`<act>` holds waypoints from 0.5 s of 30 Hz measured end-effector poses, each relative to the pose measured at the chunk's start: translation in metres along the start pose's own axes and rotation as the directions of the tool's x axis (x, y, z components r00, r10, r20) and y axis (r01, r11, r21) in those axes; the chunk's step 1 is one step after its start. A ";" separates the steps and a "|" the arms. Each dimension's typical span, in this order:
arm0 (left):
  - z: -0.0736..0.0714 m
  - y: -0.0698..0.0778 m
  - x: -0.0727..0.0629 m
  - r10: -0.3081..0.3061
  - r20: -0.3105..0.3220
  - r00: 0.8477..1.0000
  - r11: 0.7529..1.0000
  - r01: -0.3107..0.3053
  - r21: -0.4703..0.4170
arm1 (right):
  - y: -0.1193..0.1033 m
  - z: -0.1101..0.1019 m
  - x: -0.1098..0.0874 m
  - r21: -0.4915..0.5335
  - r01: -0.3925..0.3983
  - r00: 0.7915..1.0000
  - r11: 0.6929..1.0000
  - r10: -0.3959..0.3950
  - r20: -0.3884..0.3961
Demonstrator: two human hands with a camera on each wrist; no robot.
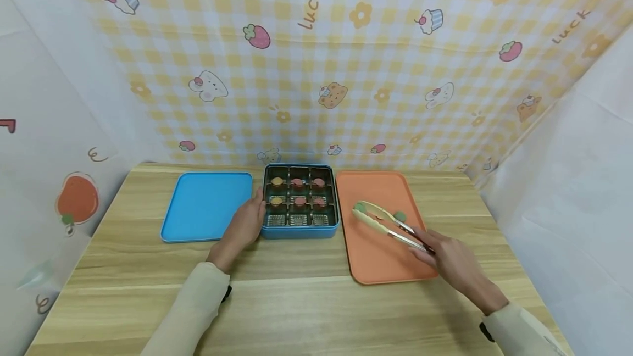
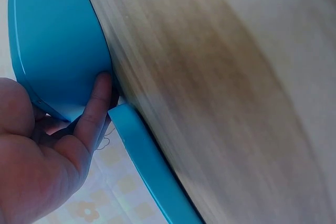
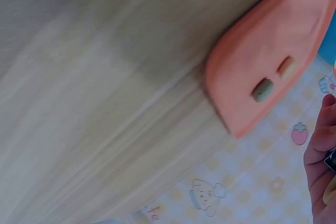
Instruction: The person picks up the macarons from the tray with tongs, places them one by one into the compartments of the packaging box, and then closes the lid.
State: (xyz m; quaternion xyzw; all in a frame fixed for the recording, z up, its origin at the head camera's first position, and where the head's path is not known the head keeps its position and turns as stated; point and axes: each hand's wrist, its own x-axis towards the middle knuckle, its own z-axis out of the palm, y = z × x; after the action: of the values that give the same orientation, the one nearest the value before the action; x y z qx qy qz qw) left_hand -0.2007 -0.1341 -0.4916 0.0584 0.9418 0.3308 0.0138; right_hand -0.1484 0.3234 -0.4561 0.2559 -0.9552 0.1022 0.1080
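Observation:
My left hand [image 1: 249, 217] rests against the left wall of a blue tin [image 1: 299, 233], with one finger [image 2: 94, 103] stretched along that wall. Inside the tin, a dark divided insert carries yellow round pieces [image 1: 276, 201] on the left and pinkish-red ones [image 1: 299, 201] in the middle and right columns, in the back and middle rows. My right hand [image 1: 452, 260] grips metal tongs [image 1: 406, 239] with pale cream tips, reaching over the orange tray [image 1: 368, 265]. Between the tips is a green round piece [image 1: 360, 207]. A second green piece [image 1: 399, 217] and a small orange-tan piece [image 3: 286, 67] lie on the tray.
A flat blue lid or tray [image 1: 207, 207] lies left of the tin. All of it stands on a wood-grain table [image 1: 296, 301], toward the back edge. Behind hangs a yellow checked cloth [image 1: 296, 70], and white sheets [image 1: 578, 142] flank both sides.

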 end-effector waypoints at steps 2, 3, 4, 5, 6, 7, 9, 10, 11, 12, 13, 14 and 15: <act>0.000 0.001 0.000 0.004 -0.001 1.000 1.000 -0.004 0.000 | -0.005 -0.002 0.006 0.006 0.018 1.000 1.000 -0.018 -0.011; 0.000 0.001 0.000 0.004 0.000 1.000 1.000 -0.004 0.001 | -0.008 -0.002 0.009 0.008 0.030 0.999 1.000 -0.030 -0.014; 0.000 0.001 0.001 0.001 0.003 1.000 1.000 -0.001 -0.001 | -0.011 -0.003 0.012 0.010 0.046 0.999 0.999 -0.045 -0.017; 0.000 0.002 0.001 0.000 0.005 1.000 1.000 0.000 0.000 | -0.014 -0.003 0.015 0.012 0.062 0.998 0.998 -0.062 -0.020; 0.000 0.002 0.001 -0.002 0.008 1.000 1.000 0.002 -0.001 | -0.017 -0.003 0.018 0.014 0.077 0.997 0.997 -0.077 -0.019; 0.000 0.002 0.001 -0.004 0.010 1.000 1.000 0.004 -0.001 | -0.020 -0.002 0.021 0.019 0.091 0.996 0.996 -0.091 -0.014; 0.000 0.002 0.001 -0.011 0.015 1.000 1.000 0.011 -0.003 | -0.026 -0.001 0.027 0.021 0.115 0.993 0.993 -0.115 -0.008; 0.000 0.002 0.001 -0.015 0.017 1.000 1.000 0.015 -0.005 | -0.028 0.000 0.029 0.025 0.125 0.992 0.992 -0.125 0.000; -0.001 0.003 0.000 -0.017 0.018 1.000 1.000 0.018 -0.005 | -0.030 0.001 0.031 0.023 0.136 0.991 0.990 -0.136 0.004; -0.001 0.003 0.000 -0.022 0.019 1.000 1.000 0.022 -0.007 | -0.032 0.002 0.034 0.020 0.143 0.990 0.989 -0.143 0.012; -0.001 0.003 0.000 -0.021 0.018 1.000 1.000 0.021 -0.005 | -0.034 0.003 0.036 0.022 0.146 0.989 0.989 -0.147 0.022; -0.001 0.003 0.000 -0.019 0.018 1.000 1.000 0.019 -0.003 | -0.035 0.003 0.037 0.028 0.148 0.988 0.989 -0.149 0.028; -0.001 0.003 0.000 -0.016 0.018 1.000 1.000 0.016 -0.001 | -0.036 0.003 0.039 0.028 0.147 0.988 0.989 -0.148 0.037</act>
State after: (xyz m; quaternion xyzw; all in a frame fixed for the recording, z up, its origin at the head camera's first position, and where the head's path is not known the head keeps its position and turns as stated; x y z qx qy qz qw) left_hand -0.2002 -0.1324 -0.4884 0.0539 0.9418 0.3309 0.0250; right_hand -0.1633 0.2738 -0.4441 0.3294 -0.9341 0.1010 0.0933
